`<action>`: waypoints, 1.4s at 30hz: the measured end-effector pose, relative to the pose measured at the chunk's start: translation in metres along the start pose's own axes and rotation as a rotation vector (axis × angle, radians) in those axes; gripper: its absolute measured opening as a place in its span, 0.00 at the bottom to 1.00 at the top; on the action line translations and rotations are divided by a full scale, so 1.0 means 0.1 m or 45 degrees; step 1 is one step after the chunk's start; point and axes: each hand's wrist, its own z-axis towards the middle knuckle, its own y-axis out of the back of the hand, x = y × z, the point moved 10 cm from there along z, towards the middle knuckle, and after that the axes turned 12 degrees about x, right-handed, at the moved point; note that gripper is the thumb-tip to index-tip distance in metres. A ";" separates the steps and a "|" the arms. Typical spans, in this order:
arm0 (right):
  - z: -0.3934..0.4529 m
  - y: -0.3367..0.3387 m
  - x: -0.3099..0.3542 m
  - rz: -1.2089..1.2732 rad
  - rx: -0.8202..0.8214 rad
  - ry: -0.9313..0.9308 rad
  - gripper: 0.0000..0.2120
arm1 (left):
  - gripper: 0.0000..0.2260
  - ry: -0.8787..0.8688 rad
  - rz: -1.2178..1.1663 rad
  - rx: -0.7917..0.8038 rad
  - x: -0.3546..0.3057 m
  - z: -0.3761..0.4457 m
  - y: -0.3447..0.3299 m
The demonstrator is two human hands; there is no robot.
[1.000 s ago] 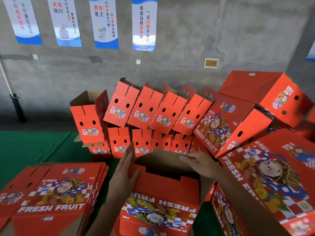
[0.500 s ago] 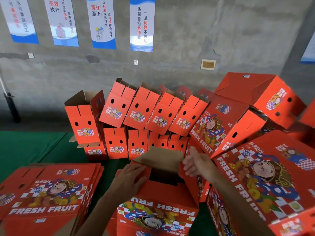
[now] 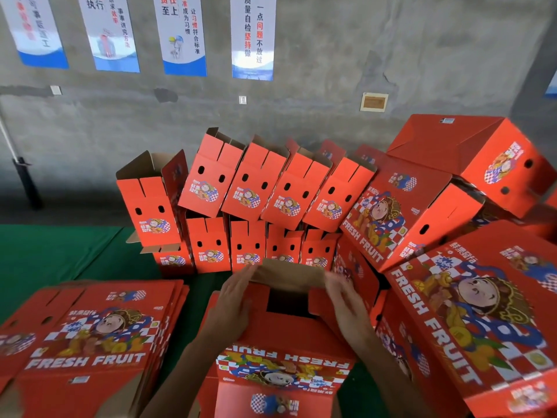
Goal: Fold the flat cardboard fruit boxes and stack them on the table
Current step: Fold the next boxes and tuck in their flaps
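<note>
I have the red box (image 3: 283,342) standing right in front of me on the green tabletop (image 3: 60,254), its top half closed with a dark gap left in the middle. My left hand (image 3: 233,303) lies flat on the left flap, fingers straight; my right hand (image 3: 343,300) presses the right flap, fingers out and a bit blurred (so I cannot tell if any curl under the edge). The brown far flap (image 3: 289,276) leans between them. The flat stack (image 3: 90,336) lies to my left, folded boxes (image 3: 256,194) piled behind and to my right.
</note>
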 end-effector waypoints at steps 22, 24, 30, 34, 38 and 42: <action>-0.03 0.24 -0.39 -0.137 -0.245 -0.471 0.35 | 0.35 0.626 0.494 0.267 0.45 0.08 -0.26; -0.14 0.21 -0.74 0.067 -0.126 -0.801 0.37 | 0.37 0.638 0.484 0.282 0.48 0.10 -0.22; -0.77 -0.03 -1.29 0.522 0.349 -1.307 0.42 | 0.42 0.605 0.434 0.346 0.55 0.10 -0.15; -0.76 -0.09 -1.33 0.540 0.456 -1.238 0.38 | 0.40 0.577 0.369 0.340 0.59 0.07 -0.06; -0.55 -0.14 -1.19 0.714 0.324 -1.018 0.24 | 0.38 0.555 0.265 0.303 0.75 -0.07 0.13; -0.52 -0.39 -0.98 0.636 0.516 -1.014 0.20 | 0.35 0.591 0.169 0.250 0.96 -0.29 0.36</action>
